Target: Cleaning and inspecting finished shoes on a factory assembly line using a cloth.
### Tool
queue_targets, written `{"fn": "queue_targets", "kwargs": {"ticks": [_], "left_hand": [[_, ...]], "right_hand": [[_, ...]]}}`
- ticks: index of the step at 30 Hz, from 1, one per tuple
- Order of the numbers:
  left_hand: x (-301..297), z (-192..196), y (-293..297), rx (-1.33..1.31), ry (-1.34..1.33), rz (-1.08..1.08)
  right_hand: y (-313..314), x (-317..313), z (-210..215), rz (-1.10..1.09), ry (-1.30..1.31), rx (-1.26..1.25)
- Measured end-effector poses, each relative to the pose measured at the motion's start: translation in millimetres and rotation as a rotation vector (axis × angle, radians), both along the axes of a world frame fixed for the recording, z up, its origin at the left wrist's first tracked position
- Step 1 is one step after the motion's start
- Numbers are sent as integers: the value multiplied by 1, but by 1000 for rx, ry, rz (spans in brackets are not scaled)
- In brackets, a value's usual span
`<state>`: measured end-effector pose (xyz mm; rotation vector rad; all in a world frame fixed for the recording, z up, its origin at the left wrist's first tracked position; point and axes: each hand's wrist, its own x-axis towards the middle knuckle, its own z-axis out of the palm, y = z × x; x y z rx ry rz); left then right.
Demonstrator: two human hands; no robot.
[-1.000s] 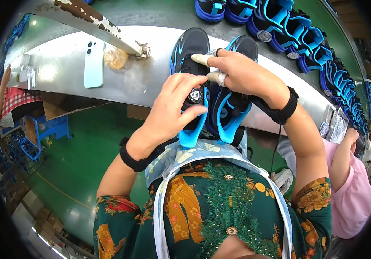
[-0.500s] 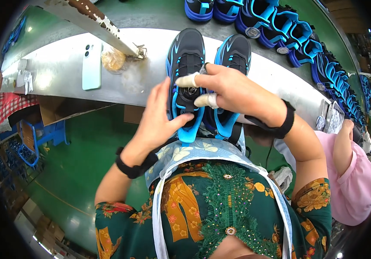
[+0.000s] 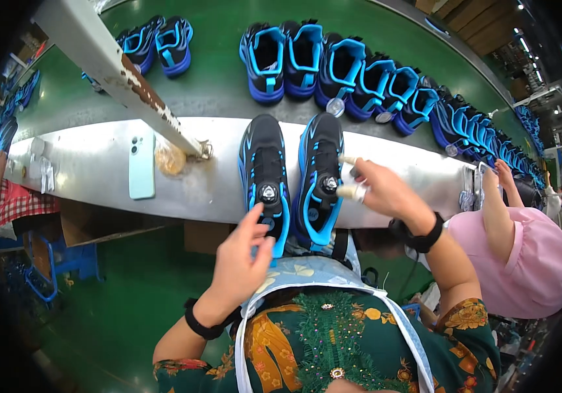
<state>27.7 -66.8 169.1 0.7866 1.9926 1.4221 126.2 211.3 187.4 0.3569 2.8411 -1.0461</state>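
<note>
Two black and blue shoes with round dial closures lie side by side on the grey metal bench [image 3: 97,170], toes pointing away from me. My left hand [image 3: 245,259] touches the heel end of the left shoe [image 3: 264,173] with its fingertips, fingers apart. My right hand [image 3: 379,190], with taped fingertips, hovers just right of the right shoe [image 3: 320,170], close to its dial, and holds nothing.
A pale blue phone [image 3: 142,165] lies on the bench to the left, beside a small bag [image 3: 169,158] and a slanted metal bar [image 3: 117,62]. Several matching shoes [image 3: 333,69] line the green belt beyond. A person in pink [image 3: 529,255] works at my right.
Both hands were gripping the pair of shoes together. They have let go, the shoes now lie flat on the bench, and the hands have drawn apart to either side.
</note>
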Motion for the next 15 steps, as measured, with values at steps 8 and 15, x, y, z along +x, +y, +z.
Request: {"fn": "queue_targets", "kwargs": {"ticks": [8,15], "left_hand": [[-51,-8,70,-454,517,-339],[-20,-16,111,-526,623,-299]], "right_hand": [[50,-39,-13,420,12,-22],[70,-249,-36,170,177,801]]}}
